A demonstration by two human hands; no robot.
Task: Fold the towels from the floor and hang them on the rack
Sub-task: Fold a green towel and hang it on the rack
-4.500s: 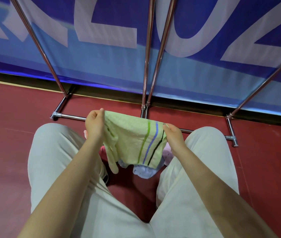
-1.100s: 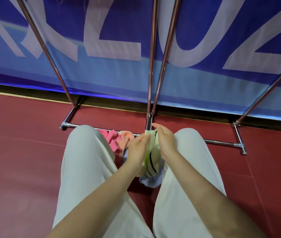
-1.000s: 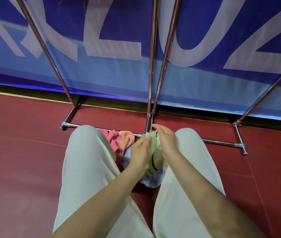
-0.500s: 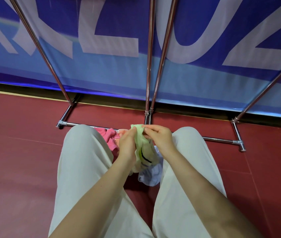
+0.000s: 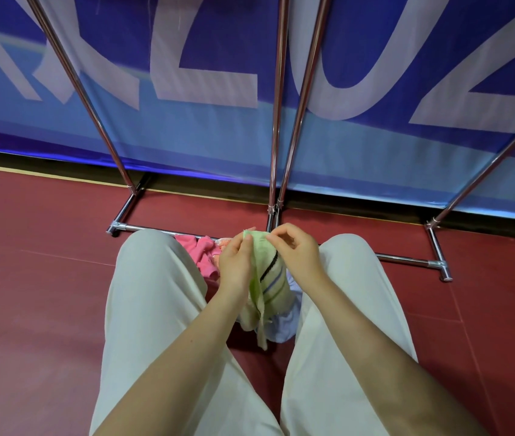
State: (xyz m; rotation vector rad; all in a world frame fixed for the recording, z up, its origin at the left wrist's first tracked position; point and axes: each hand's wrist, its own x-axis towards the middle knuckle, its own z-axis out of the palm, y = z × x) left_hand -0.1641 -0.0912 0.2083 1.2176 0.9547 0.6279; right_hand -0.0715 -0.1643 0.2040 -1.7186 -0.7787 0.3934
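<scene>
Left hand (image 5: 234, 262) and right hand (image 5: 295, 250) pinch the green towel's (image 5: 265, 278) top edge — folded, hanging between knees.

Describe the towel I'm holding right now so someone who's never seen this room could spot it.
Start at the chrome rack before the blue banner, then drop to the person's knees. Between them, left hand and right hand pinch the pale green towel. Only it has black and blue stripes; the pink towel lies plain on the floor.

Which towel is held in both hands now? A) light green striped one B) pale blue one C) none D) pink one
A: the left hand and right hand both pinch the light green striped towel at its top edge; the pink towel lies on the floor.
</scene>
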